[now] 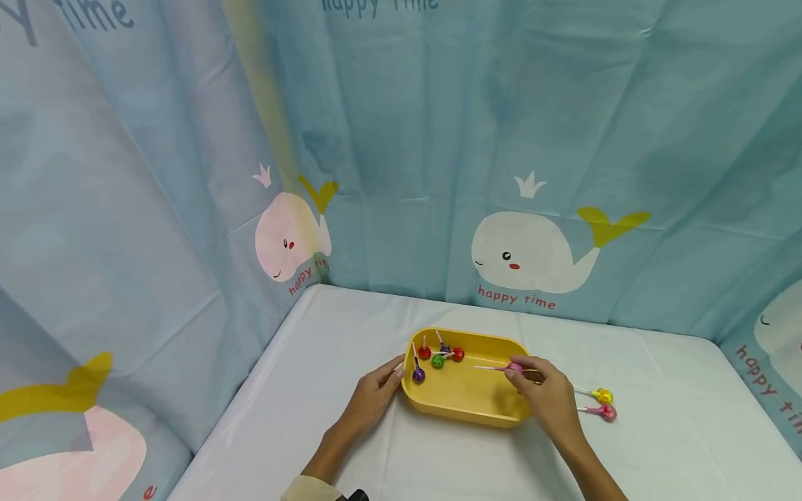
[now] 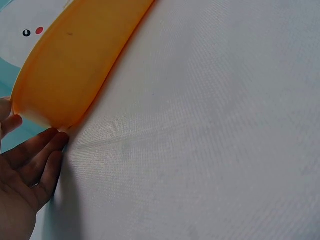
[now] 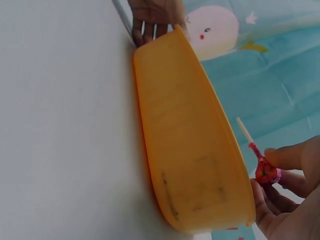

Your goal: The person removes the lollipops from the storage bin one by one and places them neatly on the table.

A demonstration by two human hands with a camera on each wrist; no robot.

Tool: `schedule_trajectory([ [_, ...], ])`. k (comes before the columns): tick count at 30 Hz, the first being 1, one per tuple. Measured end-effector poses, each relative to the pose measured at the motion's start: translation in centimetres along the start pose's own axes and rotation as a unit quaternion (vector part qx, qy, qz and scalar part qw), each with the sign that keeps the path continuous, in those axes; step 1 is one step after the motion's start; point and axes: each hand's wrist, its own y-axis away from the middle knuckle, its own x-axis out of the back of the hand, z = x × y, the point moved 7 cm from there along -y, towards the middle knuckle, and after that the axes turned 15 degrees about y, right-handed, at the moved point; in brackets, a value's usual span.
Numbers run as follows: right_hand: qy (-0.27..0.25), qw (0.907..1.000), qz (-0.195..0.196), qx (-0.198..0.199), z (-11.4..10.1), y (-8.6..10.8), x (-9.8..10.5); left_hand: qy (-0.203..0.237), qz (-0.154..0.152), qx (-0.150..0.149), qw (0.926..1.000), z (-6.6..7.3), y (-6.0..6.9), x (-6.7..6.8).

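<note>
Inside the yellow tray (image 1: 464, 393) lie five lollipops (image 1: 438, 361); left hand (image 1: 370, 396), straight-fingered, touches it; right hand (image 1: 551, 395) pinches a pink lollipop (image 3: 265, 171).

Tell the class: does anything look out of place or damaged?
Nothing looks spilled or broken. A dark streak on the outside of the yellow tray, near the right hand, looks odd against the paler surface; scuff or shadow, I cannot tell.

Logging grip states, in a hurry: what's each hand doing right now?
Left hand: open, touching the end of the yellow oblong plastic tray.
Right hand: closed, pinching a round pink-wrapped lollipop over the tray.
</note>
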Motion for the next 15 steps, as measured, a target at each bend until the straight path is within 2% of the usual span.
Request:
schedule_trajectory([
  [5,0.015,0.9998,0.014,0.004,0.5,0.1,0.9,-0.006,0.001,-0.005,1.0000,-0.1,0.0,0.0],
  [8,0.025,0.9995,0.020,0.003,0.8,0.2,1.6,0.000,0.000,0.004,1.0000,-0.1,0.0,-0.1],
  [15,0.041,0.9987,0.022,-0.023,2.0,0.7,2.7,0.005,0.002,0.010,0.9999,0.0,0.0,-0.1],
])
